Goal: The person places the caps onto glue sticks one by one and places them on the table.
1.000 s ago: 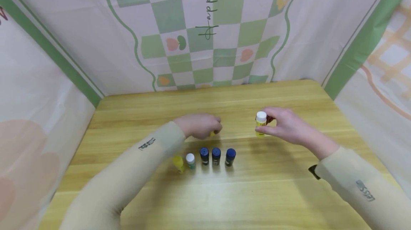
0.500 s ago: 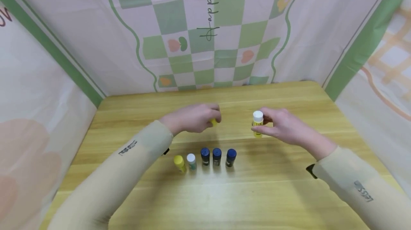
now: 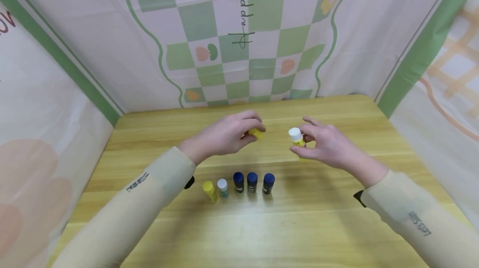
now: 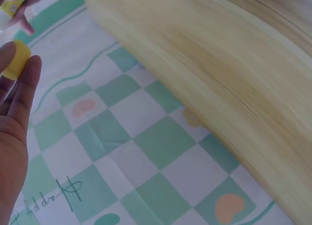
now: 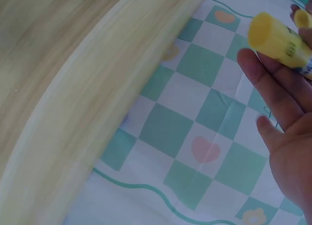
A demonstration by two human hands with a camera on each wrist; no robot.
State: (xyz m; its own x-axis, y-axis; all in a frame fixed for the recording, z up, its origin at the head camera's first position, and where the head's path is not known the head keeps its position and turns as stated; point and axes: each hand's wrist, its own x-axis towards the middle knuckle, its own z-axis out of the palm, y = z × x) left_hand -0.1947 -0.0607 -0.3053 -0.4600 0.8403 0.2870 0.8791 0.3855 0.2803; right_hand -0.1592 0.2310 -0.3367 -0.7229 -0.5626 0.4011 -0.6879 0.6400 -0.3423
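In the head view my left hand (image 3: 226,134) pinches a small yellow cap (image 3: 257,134) above the table. The left wrist view shows the cap (image 4: 18,60) between thumb and fingers. My right hand (image 3: 331,144) holds a yellow glue stick (image 3: 298,140), its white end up and slightly tilted toward the left hand. In the right wrist view the yellow lower end of the glue stick (image 5: 280,40) points away from the palm. Cap and glue stick are apart, with a short gap between the hands.
Nearer the person stands a row: a yellow stick (image 3: 210,191), a white-capped stick (image 3: 223,188), and three dark blue-capped tubes (image 3: 252,183). They stand on a wooden table (image 3: 299,226). A patterned cloth (image 3: 232,64) hangs behind the table's far edge, with more cloth at both sides.
My left hand has risen from near the tabletop, moving away from the row with the yellow cap. The right hand has shifted slightly left, and its glue stick now tilts.
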